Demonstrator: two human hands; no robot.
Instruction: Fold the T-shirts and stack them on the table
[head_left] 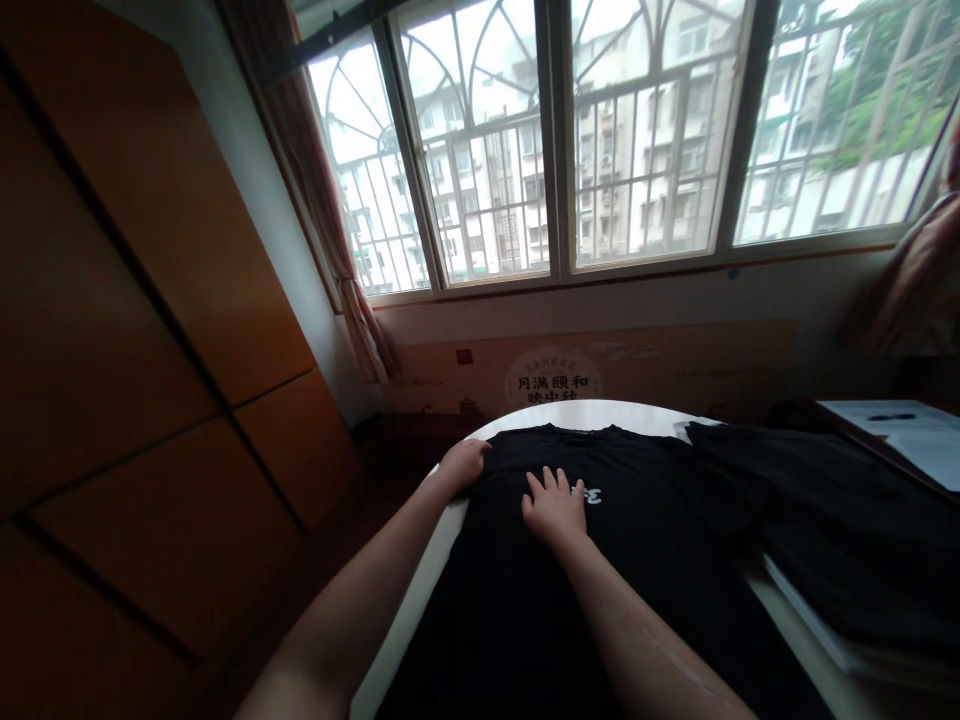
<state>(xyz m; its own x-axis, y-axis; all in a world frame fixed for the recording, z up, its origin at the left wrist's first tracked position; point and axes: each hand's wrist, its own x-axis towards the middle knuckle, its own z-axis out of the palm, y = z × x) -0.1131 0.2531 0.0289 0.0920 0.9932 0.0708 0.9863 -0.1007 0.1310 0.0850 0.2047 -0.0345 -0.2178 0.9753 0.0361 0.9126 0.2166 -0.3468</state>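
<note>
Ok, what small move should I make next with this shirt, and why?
You might slide your right hand across the black shirt to its sleeve on the right, smoothing: that hand lies by the white print, your left hand is at the opposite shoulder, and neither touches that sleeve.

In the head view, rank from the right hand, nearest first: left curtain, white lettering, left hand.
1. White lettering: beside the right hand, rightward.
2. Left hand: leftward, at the edge of the black shirt.
3. Left curtain: far left, by the window.

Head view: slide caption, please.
Right hand spread on a black cloth shirt, left hand at its edge, over a rounded white table.
</note>
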